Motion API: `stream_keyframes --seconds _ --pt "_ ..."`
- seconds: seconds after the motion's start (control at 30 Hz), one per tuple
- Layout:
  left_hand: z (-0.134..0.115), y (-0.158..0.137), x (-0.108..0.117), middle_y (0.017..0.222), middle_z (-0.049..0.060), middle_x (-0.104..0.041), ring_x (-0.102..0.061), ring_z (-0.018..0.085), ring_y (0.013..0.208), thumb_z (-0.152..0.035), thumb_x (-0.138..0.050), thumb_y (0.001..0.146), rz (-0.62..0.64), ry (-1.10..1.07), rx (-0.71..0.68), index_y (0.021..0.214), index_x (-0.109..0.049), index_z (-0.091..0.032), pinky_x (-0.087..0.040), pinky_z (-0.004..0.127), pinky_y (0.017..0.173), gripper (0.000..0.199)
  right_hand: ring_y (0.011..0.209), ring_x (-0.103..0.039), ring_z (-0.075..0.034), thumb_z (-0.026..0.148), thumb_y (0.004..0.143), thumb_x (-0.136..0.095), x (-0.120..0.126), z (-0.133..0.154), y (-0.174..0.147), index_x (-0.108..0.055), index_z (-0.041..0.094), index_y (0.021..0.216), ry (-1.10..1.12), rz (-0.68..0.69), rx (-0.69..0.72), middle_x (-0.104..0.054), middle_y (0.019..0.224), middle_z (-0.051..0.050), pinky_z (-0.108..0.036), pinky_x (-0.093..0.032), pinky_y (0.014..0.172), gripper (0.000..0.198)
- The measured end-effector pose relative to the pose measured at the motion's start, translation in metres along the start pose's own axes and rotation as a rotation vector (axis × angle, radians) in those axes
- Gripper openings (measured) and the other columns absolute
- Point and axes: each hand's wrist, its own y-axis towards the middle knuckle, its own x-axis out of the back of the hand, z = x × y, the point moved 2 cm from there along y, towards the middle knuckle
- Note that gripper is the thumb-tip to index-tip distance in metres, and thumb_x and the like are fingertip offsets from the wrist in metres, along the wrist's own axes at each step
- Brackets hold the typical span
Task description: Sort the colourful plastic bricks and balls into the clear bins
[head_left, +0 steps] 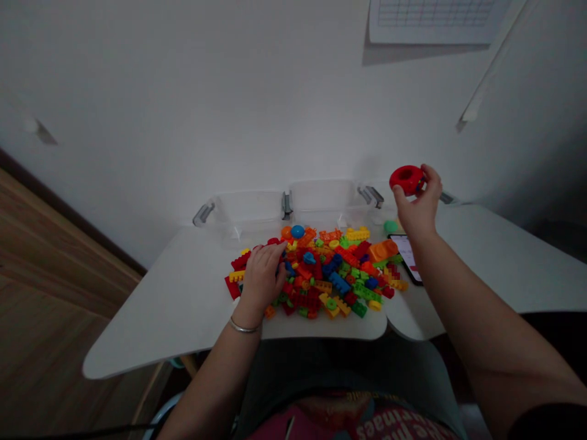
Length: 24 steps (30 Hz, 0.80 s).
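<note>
The thumb and fingers of the right hand (420, 211) are closed on a red ring-shaped piece (402, 189), the thumb at its near side and the fingers round its right, with the hole turned up toward the head. Being round, the piece shows no clear long axis. It is held up in the air, beyond the far right corner of the pile of toy bricks (316, 284), and the clear bins (250, 211) stand in a row along the pile's far side; whether the piece is directly over the rightmost one, I cannot tell. The right hand is the nearer to that spot, its wrist raised and its forearm slanting in from the pile's near right, past the phone (407, 249) beside the pile's right edge. The left hand (262, 275) lies palm down on the pile's left part, fingers loosely bent and pointing to the pile's far side, thumb apart; whether they grip a brick is hidden. Its forearm, with a bracelet (245, 329) at the wrist, comes from the pile's near left.
</note>
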Motion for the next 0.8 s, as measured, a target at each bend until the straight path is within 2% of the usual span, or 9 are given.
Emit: stream_keyframes --seconds 0.1,0.27,0.37,0.47,0.6,0.8 --pt "0.002 -0.002 0.002 0.121 0.01 -0.064 -0.057 0.026 0.114 -0.016 -0.046 0.085 0.006 -0.017 0.009 0.129 -0.052 -0.019 -0.039 0.049 0.107 0.045 0.124 -0.046 -0.029 0.038 0.08 -0.059 -0.003 -0.024 0.008 -0.044 0.015 0.135 -0.067 0.057 -0.078 -0.051 0.133 -0.019 -0.046 -0.038 0.104 0.062" --pt "0.002 -0.003 0.004 0.122 0.009 -0.065 -0.058 0.025 0.115 -0.015 -0.045 0.085 0.0 -0.04 -0.001 0.125 -0.056 -0.02 -0.039 0.049 0.107 0.041 0.117 -0.054 -0.031 0.042 0.08 -0.059 -0.01 -0.042 0.004 -0.047 0.016 0.138 -0.27 0.323 -0.196 -0.057 0.128 -0.018 -0.046 -0.042 0.097 0.065" --pt "0.002 -0.004 0.003 0.122 0.009 -0.066 -0.058 0.024 0.115 -0.015 -0.046 0.086 -0.007 -0.036 -0.014 0.122 -0.058 -0.019 -0.039 0.049 0.107 0.038 0.112 -0.058 -0.032 0.048 0.084 -0.053 -0.015 -0.044 0.006 -0.051 0.019 0.137 -0.435 0.464 -0.219 -0.062 0.121 -0.018 -0.048 -0.042 0.094 0.06" --pt "0.002 -0.004 0.0 0.123 0.009 -0.066 -0.058 0.025 0.115 -0.015 -0.047 0.086 -0.004 -0.037 -0.033 0.118 -0.06 -0.019 -0.04 0.05 0.106 0.034 0.107 -0.061 -0.033 0.047 0.089 -0.041 -0.019 -0.046 0.01 -0.06 0.02 0.128 -0.561 0.568 -0.21 -0.066 0.115 -0.018 -0.047 -0.043 0.09 0.051" --pt "0.002 -0.004 -0.001 0.123 0.009 -0.066 -0.058 0.026 0.115 -0.015 -0.049 0.086 0.002 -0.041 -0.036 0.112 -0.064 -0.02 -0.041 0.052 0.104 0.031 0.104 -0.063 -0.032 0.033 0.091 -0.031 -0.023 -0.045 0.01 -0.069 0.015 0.116 -0.729 0.686 -0.125 -0.068 0.113 -0.021 -0.046 -0.045 0.084 0.048" --pt "-0.001 -0.002 -0.002 0.12 0.009 -0.067 -0.058 0.026 0.114 -0.014 -0.049 0.086 0.007 -0.042 -0.029 0.107 -0.067 -0.021 -0.042 0.052 0.103 0.029 0.104 -0.064 -0.032 0.031 0.094 -0.026 -0.024 -0.049 0.007 -0.071 0.014 0.111 -0.781 0.677 -0.06 -0.07 0.11 -0.02 -0.045 -0.044 0.085 0.051"
